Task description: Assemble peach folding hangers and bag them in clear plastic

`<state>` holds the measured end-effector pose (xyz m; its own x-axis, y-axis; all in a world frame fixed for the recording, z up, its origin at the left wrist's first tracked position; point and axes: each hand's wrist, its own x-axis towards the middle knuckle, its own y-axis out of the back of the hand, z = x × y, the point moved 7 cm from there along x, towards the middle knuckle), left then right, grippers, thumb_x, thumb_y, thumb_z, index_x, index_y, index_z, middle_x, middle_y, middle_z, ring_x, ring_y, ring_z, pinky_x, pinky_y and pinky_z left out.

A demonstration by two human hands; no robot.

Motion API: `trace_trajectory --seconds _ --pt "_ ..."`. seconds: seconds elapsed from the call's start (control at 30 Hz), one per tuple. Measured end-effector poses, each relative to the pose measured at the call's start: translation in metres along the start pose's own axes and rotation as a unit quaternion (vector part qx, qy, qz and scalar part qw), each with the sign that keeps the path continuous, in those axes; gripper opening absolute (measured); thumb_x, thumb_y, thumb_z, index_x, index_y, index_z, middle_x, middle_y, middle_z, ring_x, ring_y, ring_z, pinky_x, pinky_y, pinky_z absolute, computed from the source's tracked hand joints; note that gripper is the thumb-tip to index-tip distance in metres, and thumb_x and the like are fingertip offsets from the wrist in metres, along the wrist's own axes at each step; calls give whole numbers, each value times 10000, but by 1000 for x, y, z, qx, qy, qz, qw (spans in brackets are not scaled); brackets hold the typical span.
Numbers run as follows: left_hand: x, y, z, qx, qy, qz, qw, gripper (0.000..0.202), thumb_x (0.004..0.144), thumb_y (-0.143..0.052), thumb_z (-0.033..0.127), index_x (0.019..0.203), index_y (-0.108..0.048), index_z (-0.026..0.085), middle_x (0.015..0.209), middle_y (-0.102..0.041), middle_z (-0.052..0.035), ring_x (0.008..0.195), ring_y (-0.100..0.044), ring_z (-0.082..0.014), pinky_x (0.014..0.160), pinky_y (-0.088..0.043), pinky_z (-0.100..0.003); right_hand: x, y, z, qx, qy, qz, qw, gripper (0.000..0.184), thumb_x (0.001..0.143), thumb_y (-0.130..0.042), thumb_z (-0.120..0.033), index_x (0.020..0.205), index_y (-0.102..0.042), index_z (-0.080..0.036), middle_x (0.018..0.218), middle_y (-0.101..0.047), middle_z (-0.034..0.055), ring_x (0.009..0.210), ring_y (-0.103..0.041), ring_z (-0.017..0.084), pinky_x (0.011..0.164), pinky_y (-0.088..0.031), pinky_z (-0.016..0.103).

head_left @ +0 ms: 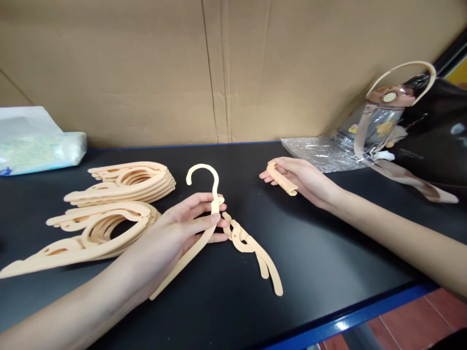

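Observation:
My left hand point(189, 218) is closed on a beige plastic hanger point(203, 236), thumb in front and fingers behind. Its hook curls upward, and a single arm slopes down to the left beneath my wrist. Farther right, my right hand point(304, 177) grips a short beige hanger arm point(282, 180) between thumb and fingers, apart from the hanger. Several loose hanger parts point(272, 274) lie on the black table beside my left fingertips; some of them are partly hidden there.
Two stacks of beige folded hangers point(146, 187) lie on the left. Behind them is a tissue pack point(40, 146). A clear plastic bag point(321, 150), a strapped bottle point(383, 121) and a black bag point(434, 141) stand back right. Cardboard point(146, 73) walls the rear; a blue edge point(350, 318) borders the table.

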<state>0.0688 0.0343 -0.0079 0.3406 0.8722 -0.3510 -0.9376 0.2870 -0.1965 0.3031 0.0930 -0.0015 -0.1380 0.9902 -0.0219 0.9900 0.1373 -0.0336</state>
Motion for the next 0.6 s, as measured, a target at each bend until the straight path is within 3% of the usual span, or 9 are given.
trace_trajectory --seconds 0.1,0.17,0.23,0.3,0.37,0.47,0.6 --pt "0 -2 -3 -14 30 13 999 122 864 -726 212 985 -718 217 1014 -731 -17 931 -727 -171 837 -628 -251 -1 -3 2 90 -43 2 995 157 984 -475 -199 946 -621 -157 893 -764 84 840 -729 153 831 -569 291" --pt "-1 -2 -5 -22 47 18 999 101 864 -737 256 956 -719 219 968 -746 -16 905 -740 -172 819 -626 -237 -3 -4 2 108 -70 18 991 176 995 -410 -144 958 -581 -163 743 -715 33 670 -700 124 695 -587 262" --pt "0 -1 -5 -24 47 15 999 76 868 -734 268 924 -720 219 930 -755 -14 865 -746 -166 797 -629 -230 -5 -5 -1 93 -84 19 992 177 1010 -378 -141 982 -550 -172 596 -595 -47 459 -576 89 502 -537 217" --pt "0 -2 -4 -12 37 6 999 69 877 -724 275 899 -727 210 903 -757 -15 831 -740 -151 788 -627 -219 -9 -11 -5 48 -81 -10 996 144 1026 -390 -196 1025 -534 -189 550 -498 -97 338 -416 61 362 -435 184" --pt "-1 -2 -2 5 23 -5 1000 84 885 -716 279 880 -737 198 887 -755 -16 808 -728 -136 772 -623 -200 -16 -20 -9 -23 -67 -54 996 123 1033 -413 -270 1078 -514 -216 558 -494 -108 303 -333 47 300 -338 164" --pt "-1 -3 -1 20 10 -18 1000 104 890 -712 290 867 -750 196 887 -753 -12 793 -712 -122 747 -619 -186 -26 -33 -11 -133 -41 -101 985 149 1029 -434 -352 1099 -477 -228 550 -540 -99 309 -318 51 297 -253 157" --pt "-1 -4 0 20 7 -29 999 134 886 -714 323 871 -772 203 842 -750 -12 794 -708 -129 738 -614 -188 -36 -47 -13 -261 27 -141 955 251 999 -501 -432 977 -559 -188 553 -574 -67 418 -401 63 409 -312 180"
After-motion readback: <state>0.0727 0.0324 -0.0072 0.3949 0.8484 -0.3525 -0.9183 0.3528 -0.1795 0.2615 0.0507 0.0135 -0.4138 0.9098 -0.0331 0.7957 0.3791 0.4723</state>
